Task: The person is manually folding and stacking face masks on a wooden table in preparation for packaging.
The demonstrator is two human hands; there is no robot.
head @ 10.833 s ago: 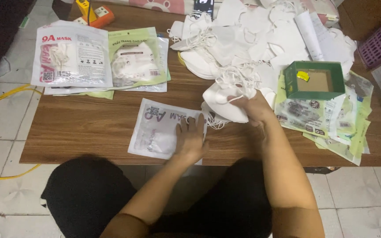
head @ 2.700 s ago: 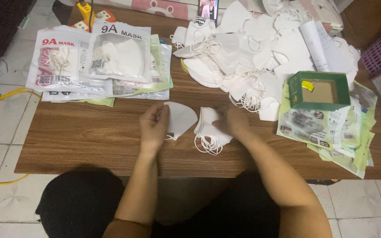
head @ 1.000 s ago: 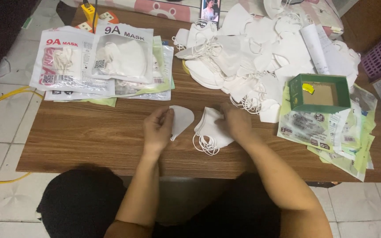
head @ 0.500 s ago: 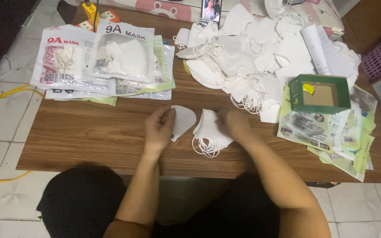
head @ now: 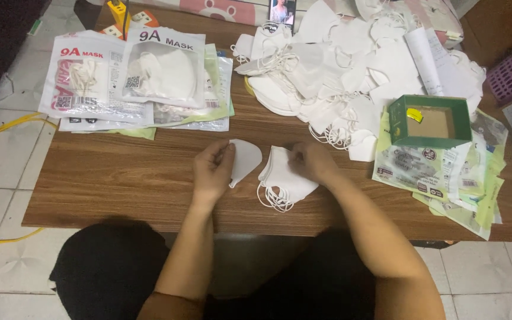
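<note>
My left hand (head: 213, 169) pinches a single folded white mask (head: 245, 159) just above the brown wooden table (head: 120, 184). To its right, my right hand (head: 312, 162) rests its fingers on the top edge of a small stack of folded white masks (head: 284, 179) lying on the table, ear loops trailing at the front. The two hands are a short gap apart, near the table's front middle.
A big heap of loose white masks (head: 351, 71) covers the back right. Filled mask packets (head: 131, 80) lie stacked at the back left. A green open box (head: 431, 121) sits on empty green-edged packets (head: 445, 178) at right. A phone (head: 281, 12) stands at the far edge.
Compared with ten seconds ago, a filled packet is gone from the front and now tops the left stack. In the last second both hands barely moved, staying on the single mask and the stack.
</note>
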